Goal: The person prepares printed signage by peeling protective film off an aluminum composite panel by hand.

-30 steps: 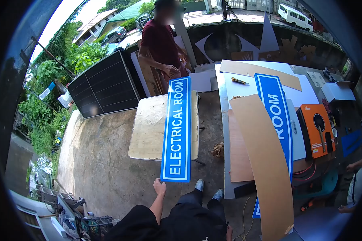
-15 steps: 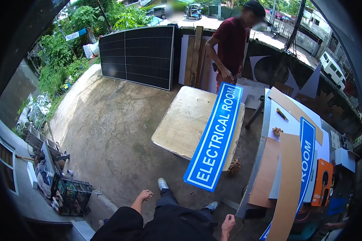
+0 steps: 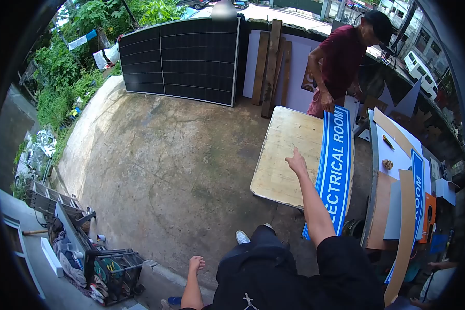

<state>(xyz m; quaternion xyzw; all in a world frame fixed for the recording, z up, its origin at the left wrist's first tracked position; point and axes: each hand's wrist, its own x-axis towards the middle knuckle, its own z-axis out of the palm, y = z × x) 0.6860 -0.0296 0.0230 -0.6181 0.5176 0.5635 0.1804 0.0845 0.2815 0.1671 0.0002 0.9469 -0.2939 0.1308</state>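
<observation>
**Pointing gesture beside a stack of "ELECTRICAL ROOM" signs**

The long blue-and-white signs [image 3: 337, 170] lie stacked along the right side of the wooden surface [image 3: 284, 139], their near ends projecting beyond its edge and slightly fanned. The right hand [image 3: 297, 163] is partly open and holds nothing, its index finger extended over the surface just left of the stack; contact with the wood cannot be determined. The left hand [image 3: 196, 264], loosely closed with no object visible in it, hangs low over the concrete floor [image 3: 175, 150], well apart from the signs. A co-worker's hand [image 3: 327, 102] is at the far end of the stack.

Note on handling: panels this long and thin probably flex, so both ends are best supported together and lifted level. The overhanging ends call for squared edges and clearance from the pointing forearm, which could nudge the stack askew.
</observation>
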